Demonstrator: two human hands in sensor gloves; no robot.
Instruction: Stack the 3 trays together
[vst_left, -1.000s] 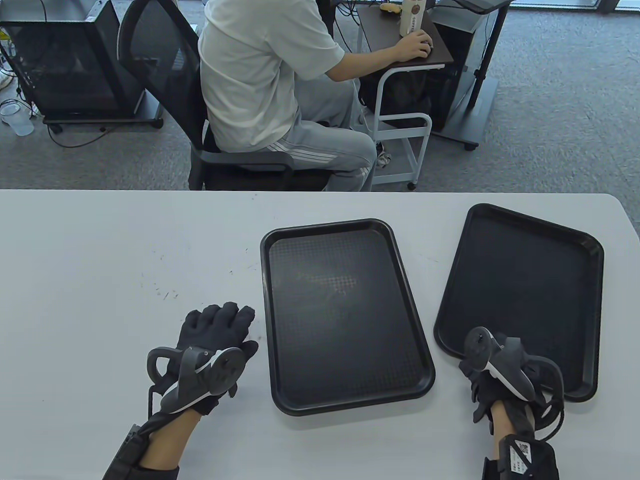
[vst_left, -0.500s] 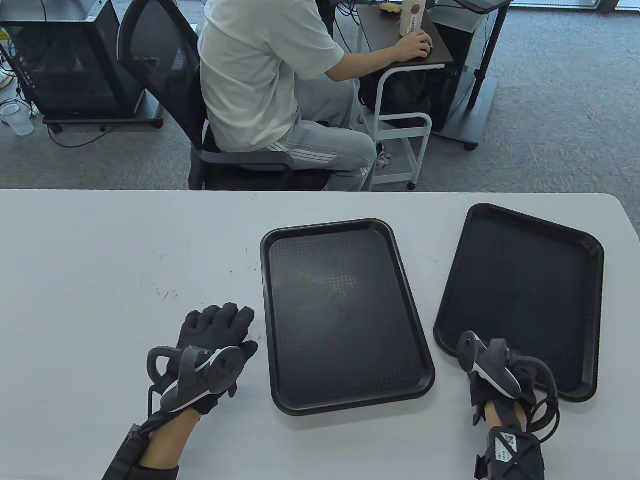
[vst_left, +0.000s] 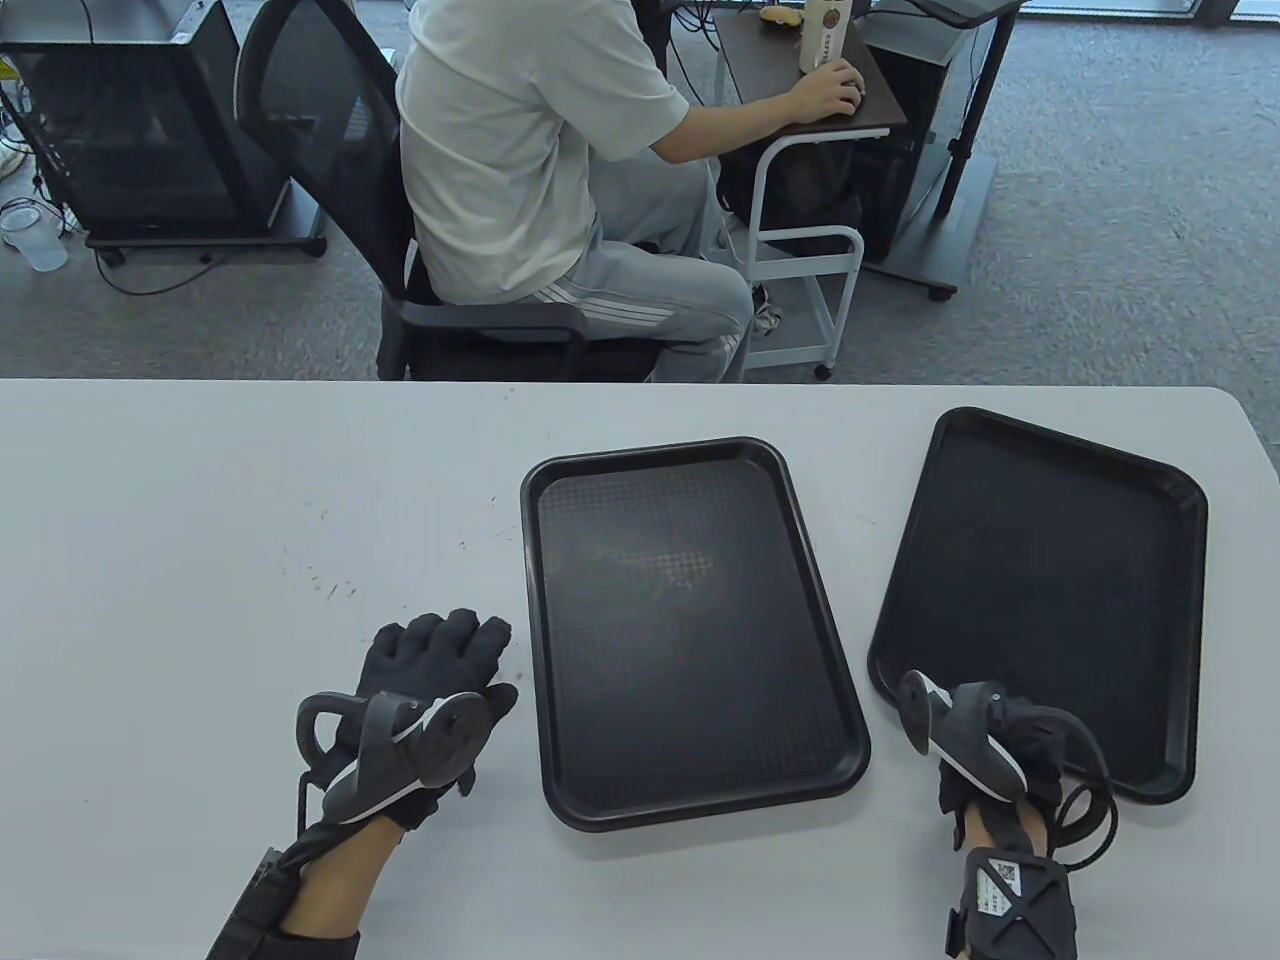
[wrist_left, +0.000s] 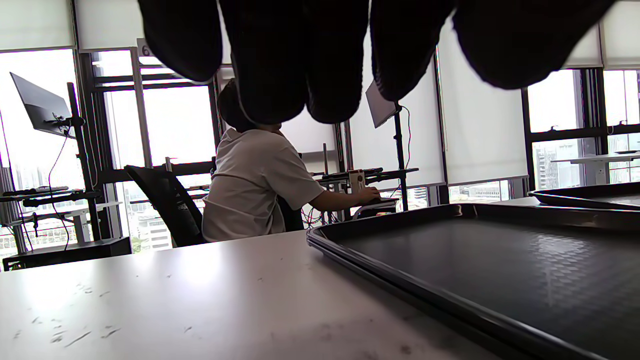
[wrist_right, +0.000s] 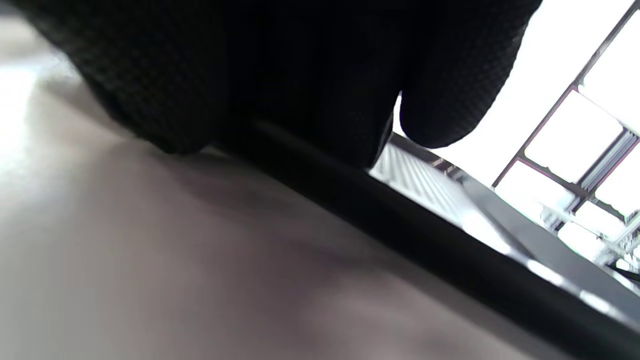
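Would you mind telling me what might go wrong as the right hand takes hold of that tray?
The right hand meets the right tray at one near corner only, so the tray may tilt or slip when lifted. Swung left, it could knock the middle tray, which lies close by.

I count two black trays on the counter: one tray in the middle, one tray to the right. My two gloved hands are here too, left and right. One person sits on one chair beyond the far edge.
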